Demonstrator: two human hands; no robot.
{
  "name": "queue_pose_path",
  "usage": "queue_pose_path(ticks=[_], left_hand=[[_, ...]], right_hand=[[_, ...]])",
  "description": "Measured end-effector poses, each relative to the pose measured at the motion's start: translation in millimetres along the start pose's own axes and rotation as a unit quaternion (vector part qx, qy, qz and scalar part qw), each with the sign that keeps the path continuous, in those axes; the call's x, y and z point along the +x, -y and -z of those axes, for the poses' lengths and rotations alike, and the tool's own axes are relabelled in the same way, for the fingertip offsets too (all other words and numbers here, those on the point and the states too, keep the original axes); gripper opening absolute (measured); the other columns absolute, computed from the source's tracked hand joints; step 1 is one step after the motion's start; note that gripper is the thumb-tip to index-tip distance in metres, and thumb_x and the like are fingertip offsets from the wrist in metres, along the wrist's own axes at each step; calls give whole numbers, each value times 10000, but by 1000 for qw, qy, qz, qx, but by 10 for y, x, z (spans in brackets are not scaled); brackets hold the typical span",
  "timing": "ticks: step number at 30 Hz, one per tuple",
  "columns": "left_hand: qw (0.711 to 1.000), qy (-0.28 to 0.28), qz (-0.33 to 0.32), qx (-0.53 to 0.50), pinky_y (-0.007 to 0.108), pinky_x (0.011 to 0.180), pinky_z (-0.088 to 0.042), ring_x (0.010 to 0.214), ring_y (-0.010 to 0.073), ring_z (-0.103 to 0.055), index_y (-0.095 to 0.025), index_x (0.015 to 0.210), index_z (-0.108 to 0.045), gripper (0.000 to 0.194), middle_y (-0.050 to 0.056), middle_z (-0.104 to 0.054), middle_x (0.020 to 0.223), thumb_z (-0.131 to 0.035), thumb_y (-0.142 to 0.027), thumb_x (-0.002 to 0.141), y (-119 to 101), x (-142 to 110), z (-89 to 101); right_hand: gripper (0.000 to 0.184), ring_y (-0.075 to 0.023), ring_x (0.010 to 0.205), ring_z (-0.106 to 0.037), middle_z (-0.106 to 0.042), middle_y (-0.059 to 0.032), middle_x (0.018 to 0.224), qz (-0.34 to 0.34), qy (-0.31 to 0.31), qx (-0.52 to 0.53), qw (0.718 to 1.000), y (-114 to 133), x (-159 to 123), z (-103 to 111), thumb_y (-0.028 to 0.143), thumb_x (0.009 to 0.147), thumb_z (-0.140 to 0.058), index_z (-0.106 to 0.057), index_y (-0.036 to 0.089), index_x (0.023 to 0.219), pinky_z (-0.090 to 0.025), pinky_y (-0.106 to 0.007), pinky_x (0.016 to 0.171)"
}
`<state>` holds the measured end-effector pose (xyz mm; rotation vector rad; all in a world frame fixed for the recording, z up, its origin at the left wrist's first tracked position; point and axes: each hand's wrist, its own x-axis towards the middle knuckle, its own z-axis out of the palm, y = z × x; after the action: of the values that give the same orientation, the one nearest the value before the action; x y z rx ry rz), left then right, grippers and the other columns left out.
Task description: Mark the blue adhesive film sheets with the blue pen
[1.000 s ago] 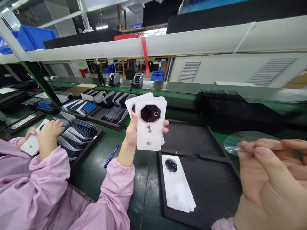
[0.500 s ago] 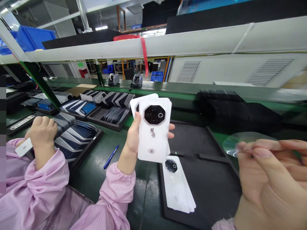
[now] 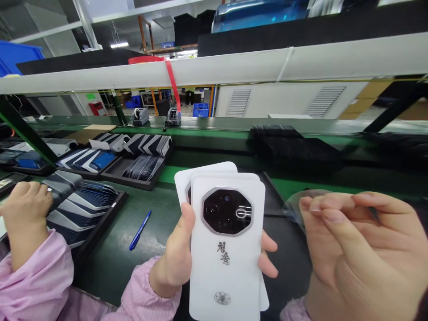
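My left hand (image 3: 177, 252) grips a small fanned stack of white phone back covers (image 3: 209, 281). The front one has a black octagonal camera window (image 3: 222, 211), dark lettering and a round emblem lower down. My thumb lies along the left edge, and two fingertips show at the right edge. To the right, my right hand (image 3: 364, 245) pinches a thin clear plastic film (image 3: 294, 205) between thumb and fingers, apart from the covers. Behind the covers, a black tray (image 3: 287, 254) is partly hidden.
A co-worker's closed hand (image 3: 28, 205) and pink sleeve (image 3: 43, 267) are at the left, beside a tray (image 3: 103, 218) of stacked panels. A blue pen (image 3: 140, 229) lies on the green table. Further back are more trays (image 3: 137, 176), tape dispensers (image 3: 174, 117) and dark stacks (image 3: 290, 145).
The covers in my left hand have come closer and lower in view, hiding the loose covers in the tray. My right hand still pinches the film, now nearer the covers. The view has swung right.
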<state>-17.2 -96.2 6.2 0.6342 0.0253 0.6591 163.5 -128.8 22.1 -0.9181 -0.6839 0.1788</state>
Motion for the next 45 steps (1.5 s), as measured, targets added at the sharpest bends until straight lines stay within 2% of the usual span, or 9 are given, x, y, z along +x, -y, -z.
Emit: queue_pose_path(ticks=[4,17,34,36,38,40,41,43,45], left_hand=[[999,-13,2,43,348,776,-536,876,265,-693,-293,1181,-784,756,76,-744,1094,-500,-885,807,-94,-26,-50],[999,15,-30,-31,345,754,-574,913,270,-701,-113,1249,-712,768,170,-715,1127,-529,-763,883,-90,-28,-30],[998,40,-49,-11,339,756,-566,900,255,-693,-100,1289,-678,818,185,-707,1142,-454,-788,907,-38,-34,-2],[998,49,-49,11,353,782,-551,919,257,-685,-115,1315,-669,811,169,-706,1155,-328,-762,964,-63,-53,-18],[997,45,-39,40,373,814,-528,955,258,-671,-137,1327,-668,850,145,-698,1187,-67,-656,1024,-102,-75,-51],[998,37,-23,55,385,823,-511,972,255,-661,-157,1312,-683,968,123,-697,1196,163,-512,1002,-138,-91,-83],[998,36,-19,56,384,820,-509,972,252,-660,-162,1298,-693,1010,115,-699,1193,216,-474,984,-149,-94,-94],[998,34,-17,53,374,829,-513,976,245,-662,-161,1285,-701,987,109,-702,1188,186,-484,996,-148,-91,-95],[998,35,-26,41,362,828,-530,973,245,-671,-145,1295,-692,853,122,-701,1191,-22,-604,1034,-119,-75,-72]], right_hand=[[381,-190,740,-614,-645,16,718,3,-1,-2,1000,-5,5,-10,177,581,-884,-668,257,885,-588,-416,860],[378,-173,742,-612,-639,25,708,-7,4,17,1000,-7,12,-9,136,587,-874,-684,243,896,-575,-381,854],[369,-179,729,-601,-641,12,693,-5,11,29,1000,-7,27,-10,131,583,-882,-688,240,877,-569,-379,836],[369,-180,732,-600,-636,13,696,-3,14,29,999,-11,23,0,132,589,-883,-688,241,883,-569,-382,835],[367,-179,738,-601,-634,13,708,-3,17,31,999,-18,24,9,135,599,-884,-688,244,889,-569,-389,844],[364,-180,741,-601,-632,10,717,-5,18,29,999,-25,27,13,140,606,-884,-687,247,893,-569,-396,848],[365,-181,742,-601,-633,8,722,-4,18,27,999,-27,29,13,143,608,-885,-687,248,896,-569,-399,846],[365,-183,743,-601,-631,5,728,-4,17,25,1000,-27,29,10,148,609,-886,-688,250,897,-568,-402,842],[361,-186,753,-605,-628,4,726,-4,16,24,1000,-25,26,7,151,610,-885,-687,251,894,-568,-404,845]])
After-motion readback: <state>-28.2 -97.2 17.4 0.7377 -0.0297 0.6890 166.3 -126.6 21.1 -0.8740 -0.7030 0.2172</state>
